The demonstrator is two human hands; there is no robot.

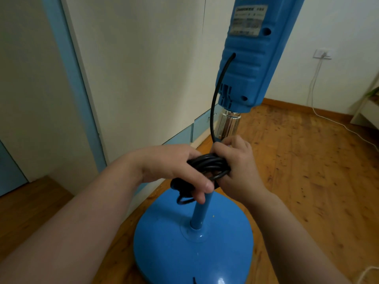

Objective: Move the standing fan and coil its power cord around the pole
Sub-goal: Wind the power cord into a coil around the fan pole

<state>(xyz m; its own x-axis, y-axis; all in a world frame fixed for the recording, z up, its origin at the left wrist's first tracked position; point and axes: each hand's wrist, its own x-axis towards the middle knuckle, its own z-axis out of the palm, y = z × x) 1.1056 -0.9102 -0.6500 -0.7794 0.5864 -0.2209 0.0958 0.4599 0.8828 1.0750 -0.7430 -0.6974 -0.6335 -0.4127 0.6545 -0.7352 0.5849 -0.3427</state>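
The glossy blue plastic standing fan (pixel 252 58) stands on a wooden plank floor (pixel 307 181). Its round domed base (pixel 174 253) lies directly below both hands. Its slim blue pole (pixel 200 212) rises between them into a chrome collar (pixel 228 124) just above the right hand (pixel 240 173).

The black rubber power cord (pixel 209 165) leaves the ribbed housing, arcs down, and is bunched in several loops around the pole. The left hand (pixel 174 169) grips the loops from the left, fingers curled over them. The right hand clasps the same bundle from the right. A small loop hangs beneath the left fingers.
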